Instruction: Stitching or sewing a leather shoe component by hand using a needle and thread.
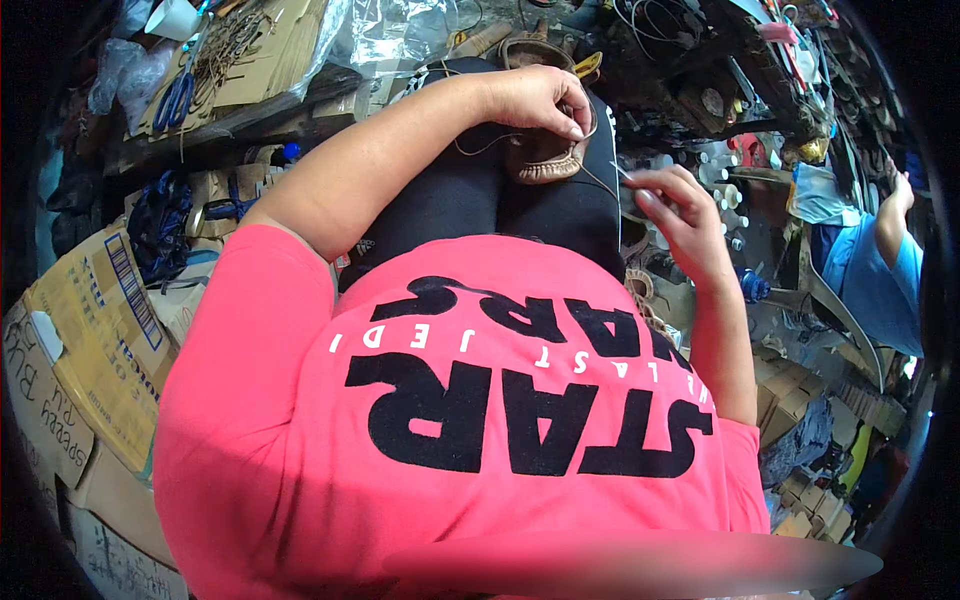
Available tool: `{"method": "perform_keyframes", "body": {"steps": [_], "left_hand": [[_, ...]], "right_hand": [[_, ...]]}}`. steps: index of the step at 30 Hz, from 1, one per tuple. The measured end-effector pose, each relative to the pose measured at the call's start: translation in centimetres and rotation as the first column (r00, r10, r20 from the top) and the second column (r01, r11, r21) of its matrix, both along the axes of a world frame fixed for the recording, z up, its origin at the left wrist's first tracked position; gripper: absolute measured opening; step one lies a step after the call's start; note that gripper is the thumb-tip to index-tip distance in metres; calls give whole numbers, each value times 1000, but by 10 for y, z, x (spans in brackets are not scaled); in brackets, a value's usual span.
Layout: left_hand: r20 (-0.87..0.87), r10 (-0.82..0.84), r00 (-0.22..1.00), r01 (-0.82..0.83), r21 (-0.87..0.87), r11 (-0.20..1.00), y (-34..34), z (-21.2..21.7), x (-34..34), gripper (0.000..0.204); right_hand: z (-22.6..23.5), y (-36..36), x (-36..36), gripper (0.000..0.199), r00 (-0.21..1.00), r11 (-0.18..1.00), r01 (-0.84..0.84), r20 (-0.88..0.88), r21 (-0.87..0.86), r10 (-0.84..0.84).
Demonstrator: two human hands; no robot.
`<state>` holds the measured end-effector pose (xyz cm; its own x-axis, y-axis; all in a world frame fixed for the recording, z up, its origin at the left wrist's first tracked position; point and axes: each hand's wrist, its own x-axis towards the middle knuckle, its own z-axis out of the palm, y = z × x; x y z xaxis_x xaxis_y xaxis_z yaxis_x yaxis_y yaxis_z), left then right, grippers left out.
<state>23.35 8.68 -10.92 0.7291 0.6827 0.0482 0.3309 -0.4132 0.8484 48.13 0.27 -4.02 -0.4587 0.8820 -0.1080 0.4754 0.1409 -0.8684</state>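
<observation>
A brown leather shoe [548,168] rests between my thighs, its gathered toe towards me. My left hand [540,100] reaches over it from the left, fingers closed at the shoe's upper edge. Right of the shoe, my right hand [682,208] is raised with thumb and fingers pinched on a thin, pale pointed tool [619,171], whose exact kind is too small to tell. A light thread [597,181] runs from the shoe towards my right hand. Another length of thread curves out left of the shoe.
Blue-handled scissors [175,100] lie on cardboard at the far left. A large cardboard box [95,320] stands at my left. Several small bottles [725,190] sit beyond my right hand. At the right edge is another person's blue clothing [880,270] and arm.
</observation>
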Motion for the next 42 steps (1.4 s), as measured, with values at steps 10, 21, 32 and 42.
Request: {"method": "perform_keyframes", "body": {"steps": [10, 21, 32, 42], "left_hand": [[-6, -107, 994, 104, -156, 982, 7, 3, 1, 18], [-22, -87, 996, 81, -197, 977, 7, 4, 3, 20], [-24, -108, 994, 103, -165, 981, 12, -3, 5, 19], [-77, -180, 981, 186, 71, 980, 8, 3, 6, 25]], "right_hand": [[-15, 27, -23, 21, 951, 974, -135, 300, 184, 75], [-16, 28, -25, 18, 943, 991, -108, 324, 74, 78], [-30, 29, -32, 18, 966, 987, -105, 250, 118, 72], [-43, 52, -5, 29, 975, 976, -185, 101, -110, 197]]}}
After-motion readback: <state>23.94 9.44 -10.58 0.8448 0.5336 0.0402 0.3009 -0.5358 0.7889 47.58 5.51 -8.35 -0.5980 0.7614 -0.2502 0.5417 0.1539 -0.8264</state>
